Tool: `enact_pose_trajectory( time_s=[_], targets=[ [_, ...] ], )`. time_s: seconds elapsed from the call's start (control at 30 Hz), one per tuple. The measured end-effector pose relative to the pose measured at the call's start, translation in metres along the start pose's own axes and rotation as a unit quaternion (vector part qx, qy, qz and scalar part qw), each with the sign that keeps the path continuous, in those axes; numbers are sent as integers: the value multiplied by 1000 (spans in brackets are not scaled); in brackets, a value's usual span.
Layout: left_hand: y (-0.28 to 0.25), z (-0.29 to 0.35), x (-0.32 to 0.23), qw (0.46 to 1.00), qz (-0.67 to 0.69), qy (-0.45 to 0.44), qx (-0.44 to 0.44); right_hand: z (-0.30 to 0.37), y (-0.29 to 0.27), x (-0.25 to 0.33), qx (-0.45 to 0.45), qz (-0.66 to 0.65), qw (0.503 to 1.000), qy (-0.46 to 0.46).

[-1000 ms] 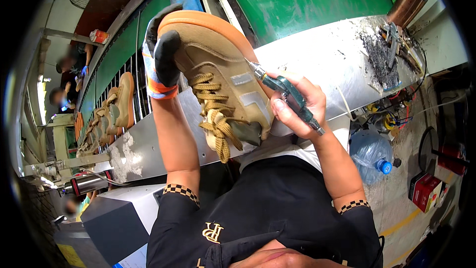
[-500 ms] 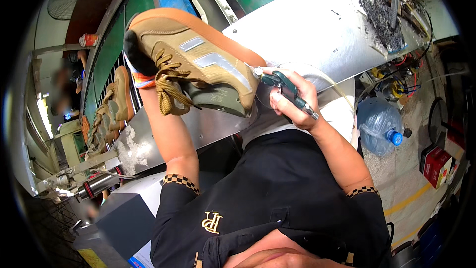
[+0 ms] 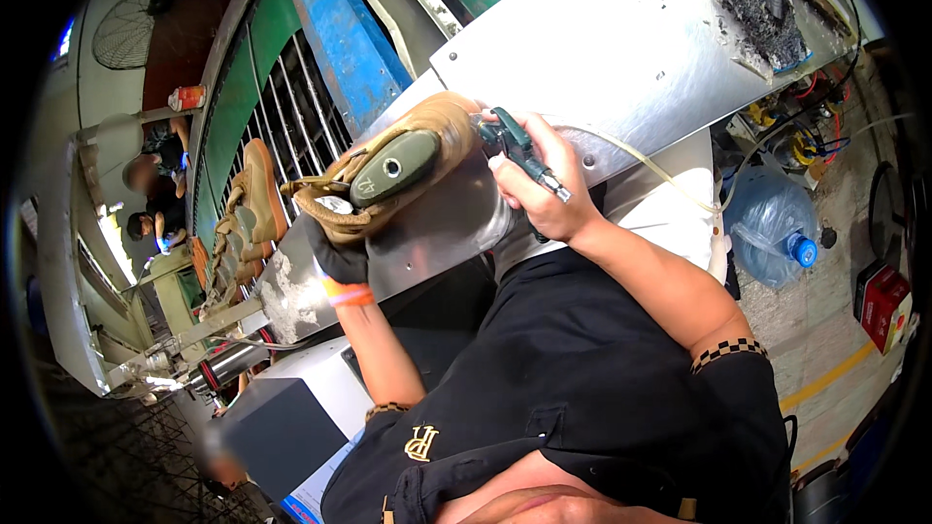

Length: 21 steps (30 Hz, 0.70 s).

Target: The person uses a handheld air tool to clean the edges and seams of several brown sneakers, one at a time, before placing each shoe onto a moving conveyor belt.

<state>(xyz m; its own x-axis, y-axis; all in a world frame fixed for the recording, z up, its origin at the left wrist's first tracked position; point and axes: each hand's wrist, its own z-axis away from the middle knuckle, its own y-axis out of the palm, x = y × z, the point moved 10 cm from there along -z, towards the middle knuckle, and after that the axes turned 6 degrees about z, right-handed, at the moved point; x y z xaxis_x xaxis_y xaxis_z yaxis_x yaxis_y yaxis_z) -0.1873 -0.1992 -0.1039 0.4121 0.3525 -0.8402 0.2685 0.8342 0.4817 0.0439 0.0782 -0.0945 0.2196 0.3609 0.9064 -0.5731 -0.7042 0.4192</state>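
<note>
A tan lace-up sneaker (image 3: 449, 126) is tilted over the metal table, its olive heel lining or insole and lacing turned toward me. My left hand (image 3: 340, 257), in a black glove with an orange and white cuff, grips the sneaker's lower left end; most of its fingers are hidden. My right hand (image 3: 551, 175) is bare and wrapped round a small dark green spray gun (image 3: 524, 155) with metal fittings. The gun's nozzle end is right beside the sneaker's right end; whether they touch I cannot tell.
A pale hose (image 3: 631, 150) trails over the metal table (image 3: 573, 49). Several tan sneakers (image 3: 254, 199) line the green-framed rack at left. Dark scraps (image 3: 743, 15) lie far right. A clear plastic bottle (image 3: 772, 233) and red box (image 3: 882, 306) stand on the floor. People (image 3: 160, 184) are far left.
The sneaker has been lowered and turned, from showing its side and sole edge to showing its opening. My left hand has come down; my right hand still grips the spray gun by it.
</note>
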Motion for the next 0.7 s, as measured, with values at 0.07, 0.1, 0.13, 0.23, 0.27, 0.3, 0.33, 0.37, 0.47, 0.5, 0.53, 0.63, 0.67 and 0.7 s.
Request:
enact_pose_trajectory(
  time_s=[0.07, 0.1, 0.13, 0.23, 0.27, 0.3, 0.33, 0.37, 0.47, 0.5, 0.53, 0.63, 0.67, 0.7],
  targets=[
    [-4, 43, 7, 996, -68, -39, -52, 1, 2, -4, -17, 9, 1000, -11],
    [4, 65, 11, 991, -109, -56, -53, 4, 3, -3, -12, 42, 999, 7],
    [9, 85, 16, 984, -149, -76, -54, 7, 3, 0, -13, 52, 999, 0],
    [4, 140, 33, 944, -253, -184, -107, 17, 4, 0, -5, 96, 995, -15],
    [11, 147, 40, 943, -254, -191, -98, 20, 3, -4, -5, 84, 996, -14],
    [17, 155, 44, 943, -256, -194, -90, 21, 4, -7, -3, 71, 997, -14],
    [19, 161, 48, 943, -256, -197, -82, 22, 5, -9, -2, 58, 998, -14],
    [21, 171, 59, 942, -221, -244, -60, 25, 5, -7, 2, 61, 998, -19],
    [32, 176, 75, 948, -142, -280, -58, 27, 5, -4, 7, 66, 997, -34],
    [36, 177, 81, 947, -120, -296, -49, 26, 7, -3, 7, 68, 997, -40],
    [45, 176, 88, 947, -97, -305, -36, 25, 7, -4, 9, 72, 997, -29],
    [66, 177, 112, 933, -10, -359, 14, 21, 11, -9, 28, 56, 998, 0],
    [79, 173, 119, 930, -5, -365, 40, 19, 12, -9, 31, 42, 999, 7],
    [94, 172, 126, 923, 0, -381, 54, 18, 12, -7, 34, 27, 999, 16]
  ],
)
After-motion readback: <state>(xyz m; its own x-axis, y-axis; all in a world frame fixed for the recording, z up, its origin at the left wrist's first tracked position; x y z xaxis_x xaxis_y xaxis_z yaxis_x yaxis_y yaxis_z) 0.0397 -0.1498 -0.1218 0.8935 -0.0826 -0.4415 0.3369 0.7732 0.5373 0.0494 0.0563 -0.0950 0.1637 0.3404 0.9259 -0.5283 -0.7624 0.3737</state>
